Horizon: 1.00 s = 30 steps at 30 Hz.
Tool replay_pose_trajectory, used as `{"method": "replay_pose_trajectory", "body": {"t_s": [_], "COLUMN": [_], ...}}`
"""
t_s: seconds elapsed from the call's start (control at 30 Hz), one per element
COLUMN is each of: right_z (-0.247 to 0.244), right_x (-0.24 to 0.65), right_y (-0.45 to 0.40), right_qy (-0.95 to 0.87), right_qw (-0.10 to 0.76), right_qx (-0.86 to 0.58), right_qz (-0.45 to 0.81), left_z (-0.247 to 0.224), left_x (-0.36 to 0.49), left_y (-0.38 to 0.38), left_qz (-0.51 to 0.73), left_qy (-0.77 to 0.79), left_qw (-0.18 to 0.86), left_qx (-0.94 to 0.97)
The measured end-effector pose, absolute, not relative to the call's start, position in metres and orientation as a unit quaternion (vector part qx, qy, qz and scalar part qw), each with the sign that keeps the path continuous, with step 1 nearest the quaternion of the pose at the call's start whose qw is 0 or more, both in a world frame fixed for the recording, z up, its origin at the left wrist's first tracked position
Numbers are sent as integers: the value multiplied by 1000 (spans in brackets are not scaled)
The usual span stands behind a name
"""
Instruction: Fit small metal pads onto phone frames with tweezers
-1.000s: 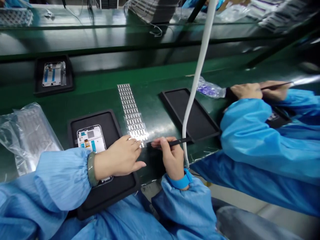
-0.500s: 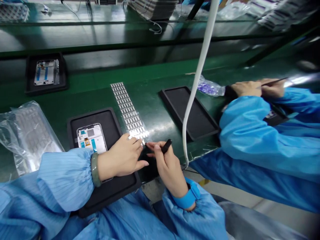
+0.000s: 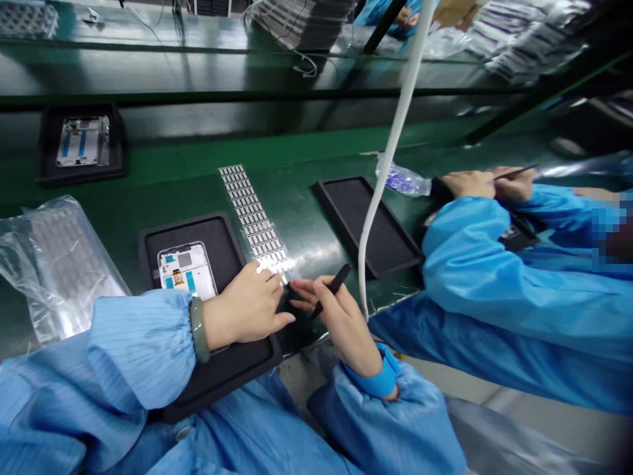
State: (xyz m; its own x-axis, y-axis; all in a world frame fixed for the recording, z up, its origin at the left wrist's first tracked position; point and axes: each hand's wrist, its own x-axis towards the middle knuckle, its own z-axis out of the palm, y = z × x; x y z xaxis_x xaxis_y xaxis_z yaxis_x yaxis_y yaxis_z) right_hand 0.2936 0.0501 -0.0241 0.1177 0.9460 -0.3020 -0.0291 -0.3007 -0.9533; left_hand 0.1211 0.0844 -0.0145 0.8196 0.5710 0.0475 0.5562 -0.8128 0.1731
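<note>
A long sheet of small metallic pieces (image 3: 252, 214) lies on the green table. My left hand (image 3: 250, 307) rests its fingertips on the sheet's near end, fingers apart and thumb out to the right. To its right, my right hand (image 3: 341, 320) is closed around a black pen-like tool (image 3: 331, 290), with fingertips close to the sheet's corner. Under my left forearm is a black tray (image 3: 225, 244) holding a silver phone frame (image 3: 188, 267) with blue strips, partly hidden by my wrist and sleeve.
An unfilled black tray (image 3: 370, 224) lies right of the sheet, behind a hanging white cable (image 3: 390, 158). A bagged stack (image 3: 69, 264) is at left, another tray (image 3: 44, 161) with a phone frame at back left. A co-worker's hands (image 3: 487, 183) are at right.
The black tool has tilted in my right hand, its lower end now showing below the fingers. My left hand stays on the sheet. The view has shifted slightly.
</note>
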Motion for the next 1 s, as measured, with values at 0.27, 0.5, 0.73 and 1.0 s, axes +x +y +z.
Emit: {"method": "replay_pose_trajectory", "body": {"t_s": [0.27, 0.5, 0.73, 1.0], "right_z": [-28, -17, -27, -56], "right_x": [285, 288, 307, 305], "right_y": [48, 59, 68, 78], "right_qy": [-482, -354, -469, -494], "right_qw": [354, 435, 471, 430], "right_qx": [-649, -605, -658, -681], "right_qz": [470, 565, 354, 327], "left_z": [-9, -9, -13, -18], "left_x": [125, 125, 125, 124], "left_y": [84, 84, 84, 83], "left_qz": [24, 12, 27, 37], "left_qy": [315, 319, 318, 319], "left_qw": [102, 112, 104, 97], "left_qx": [943, 941, 942, 942]}}
